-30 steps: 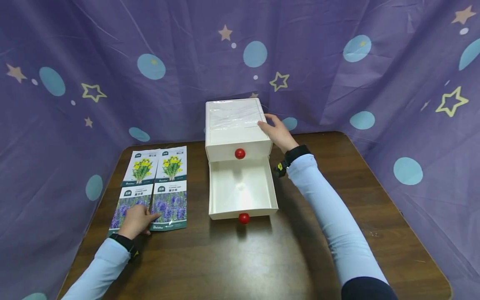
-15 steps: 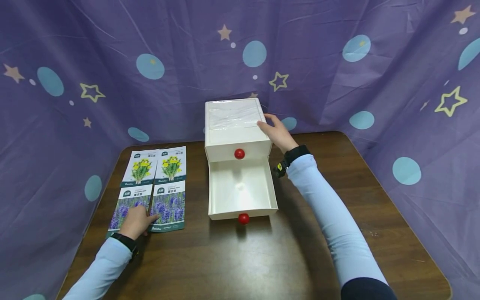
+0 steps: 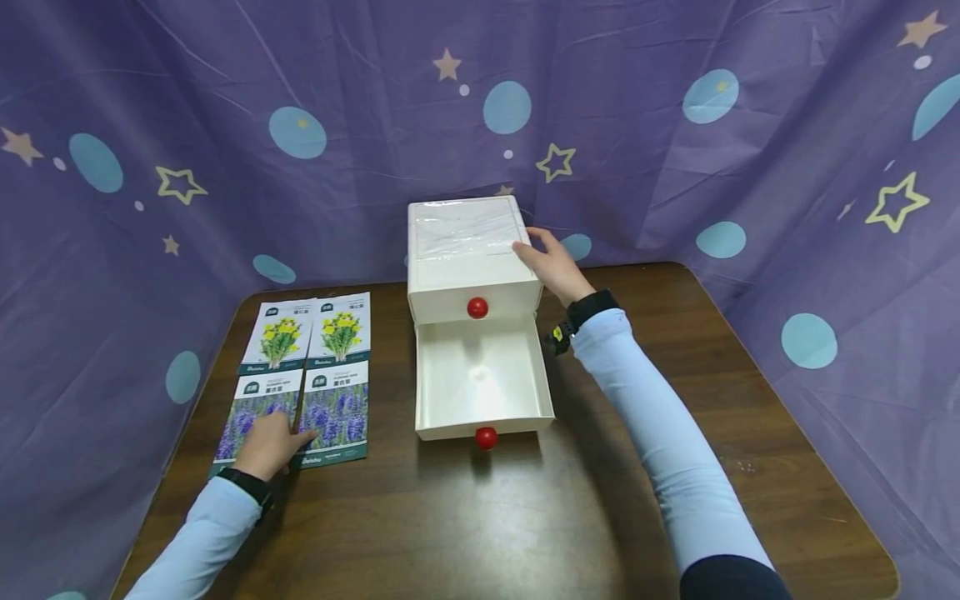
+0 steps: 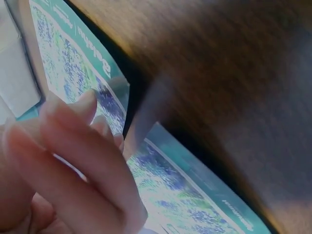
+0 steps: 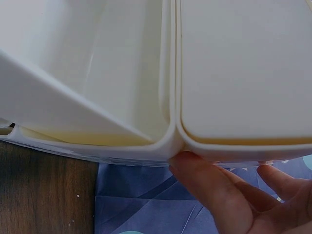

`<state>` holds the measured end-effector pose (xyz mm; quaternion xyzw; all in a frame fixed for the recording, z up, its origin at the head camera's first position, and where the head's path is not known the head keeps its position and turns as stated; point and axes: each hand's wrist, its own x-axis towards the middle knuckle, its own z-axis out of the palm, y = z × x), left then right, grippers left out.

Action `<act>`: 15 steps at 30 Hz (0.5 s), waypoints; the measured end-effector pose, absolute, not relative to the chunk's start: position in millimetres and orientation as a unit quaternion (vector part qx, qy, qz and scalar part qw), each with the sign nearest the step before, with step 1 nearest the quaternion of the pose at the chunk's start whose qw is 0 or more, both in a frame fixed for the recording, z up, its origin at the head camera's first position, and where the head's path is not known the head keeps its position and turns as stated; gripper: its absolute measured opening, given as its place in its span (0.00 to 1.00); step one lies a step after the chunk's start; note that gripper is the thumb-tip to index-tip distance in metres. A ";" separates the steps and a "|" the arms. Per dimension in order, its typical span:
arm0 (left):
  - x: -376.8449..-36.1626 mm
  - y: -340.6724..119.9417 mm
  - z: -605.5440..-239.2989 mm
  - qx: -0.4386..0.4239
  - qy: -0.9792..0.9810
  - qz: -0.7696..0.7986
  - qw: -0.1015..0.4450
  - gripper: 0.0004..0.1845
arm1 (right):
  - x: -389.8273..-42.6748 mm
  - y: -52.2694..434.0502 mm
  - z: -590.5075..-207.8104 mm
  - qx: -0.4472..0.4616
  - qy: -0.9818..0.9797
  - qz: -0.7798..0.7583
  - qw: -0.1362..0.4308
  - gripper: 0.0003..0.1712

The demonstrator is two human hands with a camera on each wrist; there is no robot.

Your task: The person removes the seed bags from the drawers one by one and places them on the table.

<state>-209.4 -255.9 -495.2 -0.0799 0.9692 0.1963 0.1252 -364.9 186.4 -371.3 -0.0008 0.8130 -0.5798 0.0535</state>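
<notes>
A white two-drawer box [image 3: 468, 267] stands at the table's back, with its lower drawer [image 3: 480, 383] pulled out and nothing in it. Each drawer front has a red round knob [image 3: 486, 437]. My right hand [image 3: 553, 265] touches the box's right side near the top edge; its fingertips [image 5: 187, 163] meet the side wall. On the left, two lavender seed packets [image 3: 335, 417] lie below two yellow-flower packets [image 3: 281, 337]. The left hand [image 3: 268, 443] pinches the right lavender packet at its lower left edge, thumb on top. That packet's corner [image 4: 114, 85] is slightly raised.
A brown wooden table [image 3: 480, 533] with rounded corners carries everything. A purple curtain [image 3: 622, 150] with stars and blue dots hangs close behind and along both sides. The pulled-out drawer juts toward the front of the table.
The lower right lavender packet has shifted slightly left under my left thumb. My right hand stays on the box, and the drawer has not moved.
</notes>
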 end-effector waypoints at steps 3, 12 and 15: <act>-207.7 -257.2 -495.2 -0.080 0.969 0.198 0.123 0.18 | -364.7 186.3 -371.3 0.002 0.813 -0.579 0.056 0.38; -198.0 -234.7 -481.8 -0.037 0.966 0.231 0.113 0.14 | -365.1 185.9 -370.7 0.006 0.812 -0.580 0.059 0.38; -189.1 -215.3 -474.2 0.019 0.946 0.301 0.121 0.07 | -365.1 185.6 -371.0 0.009 0.809 -0.585 0.060 0.38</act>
